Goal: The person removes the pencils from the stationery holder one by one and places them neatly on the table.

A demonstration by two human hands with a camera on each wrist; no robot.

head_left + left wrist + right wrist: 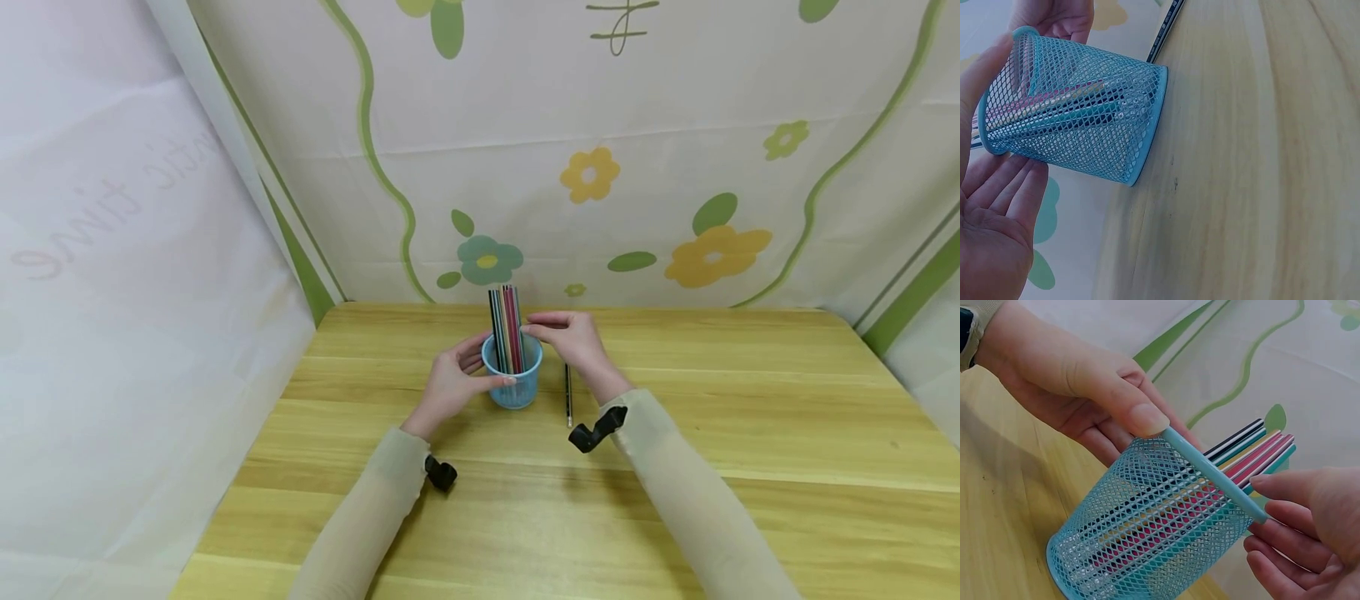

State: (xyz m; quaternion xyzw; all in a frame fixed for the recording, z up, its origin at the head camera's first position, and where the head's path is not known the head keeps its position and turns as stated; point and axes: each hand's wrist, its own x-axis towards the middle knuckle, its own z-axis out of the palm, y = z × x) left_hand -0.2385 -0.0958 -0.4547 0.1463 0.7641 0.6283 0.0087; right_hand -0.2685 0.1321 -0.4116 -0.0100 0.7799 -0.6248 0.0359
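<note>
A light-blue mesh pencil cup stands on the table, holding several pencils whose plain ends point up. My left hand holds the cup from the left, thumb over the rim and fingers along the far side, as the left wrist view shows. On the other side is my right hand, by the rim. In the right wrist view, the thumb tip of the right hand lies close to a teal pencil, its other fingers outside the cup; contact is hard to tell.
One dark pencil lies on the wooden table, right of the cup and below the right wrist. Behind the table's far edge hangs a white cloth with a flower print. Each wrist carries a black strap-on device.
</note>
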